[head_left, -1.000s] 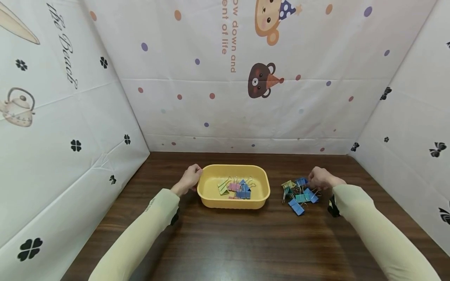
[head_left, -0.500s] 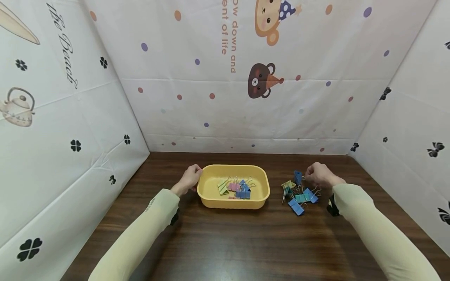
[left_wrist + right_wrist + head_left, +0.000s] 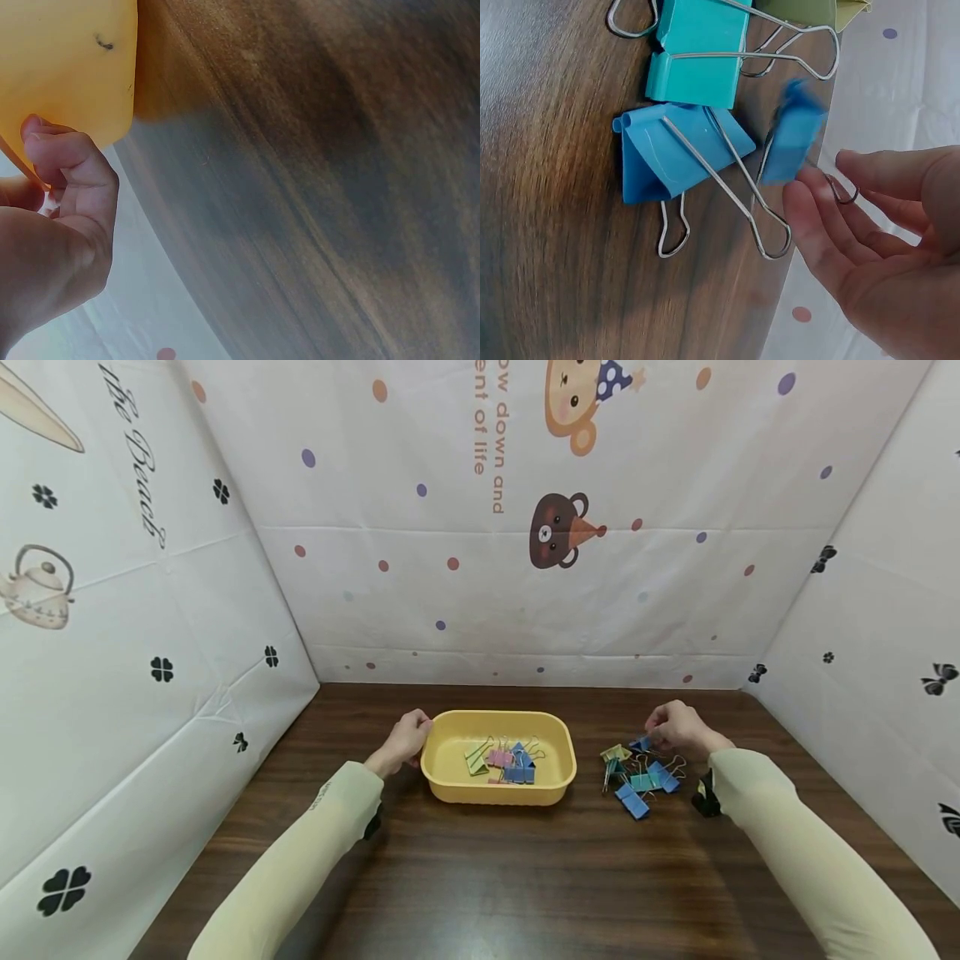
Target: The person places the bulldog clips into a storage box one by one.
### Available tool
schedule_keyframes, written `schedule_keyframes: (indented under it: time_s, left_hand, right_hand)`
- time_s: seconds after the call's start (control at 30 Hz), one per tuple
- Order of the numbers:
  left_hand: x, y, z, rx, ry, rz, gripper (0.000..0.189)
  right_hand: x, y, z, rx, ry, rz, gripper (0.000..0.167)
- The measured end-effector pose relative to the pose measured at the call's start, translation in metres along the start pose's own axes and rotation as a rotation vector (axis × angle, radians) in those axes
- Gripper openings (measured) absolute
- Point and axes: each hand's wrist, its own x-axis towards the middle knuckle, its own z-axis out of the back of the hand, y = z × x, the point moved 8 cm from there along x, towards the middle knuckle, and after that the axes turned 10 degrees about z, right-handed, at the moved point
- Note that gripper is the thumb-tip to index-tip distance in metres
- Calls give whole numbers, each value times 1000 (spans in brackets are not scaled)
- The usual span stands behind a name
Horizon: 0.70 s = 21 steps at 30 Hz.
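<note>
My left hand point(image 3: 406, 739) grips the left rim of a yellow plastic basin point(image 3: 487, 794), with fingers curled against its outer wall in the left wrist view. Inside the basin lie several binder clips: green, pink and blue. On the right, my right hand point(image 3: 679, 727) holds a blue binder clip point(image 3: 795, 139) by its wire handle between thumb and fingers; the clip is blurred in the right wrist view. Right beside it are another blue binder clip point(image 3: 679, 154) and a teal binder clip point(image 3: 701, 64), part of a loose pile on the table.
The pile also has a yellow-green binder clip point(image 3: 616, 752) and a blue binder clip point(image 3: 632, 802) at its front. Dark wooden table point(image 3: 480, 877) separates pile and basin. White printed sheeting point(image 3: 360, 602) walls the back and both sides.
My right hand has risen slightly and shifted left with the blue binder clip, which stood upright half a second ago and now lies tilted. Left hand and basin stay put.
</note>
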Motion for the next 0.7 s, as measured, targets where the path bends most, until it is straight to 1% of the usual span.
schedule_keyframes:
  time_s: [0.2,0.3,0.37,0.6,0.7]
  left_hand:
    - [0,0,0,-2,0,-1,26]
    - [0,0,0,0,0,0,26]
    - [1,1,0,0,1,0,26]
    - [1,2,0,-11,10,7,27]
    - [1,1,0,-9,7,6,26]
  right_hand:
    - [2,-2,-1,7,-31,6,17]
    - [3,-4,0,-15,-45,14,17]
    - [3,-5,0,-18,-53,2,18]
    - [2,-13,2,22,-75,-82,24]
    - [2,-14,1,29,-77,-82,25]
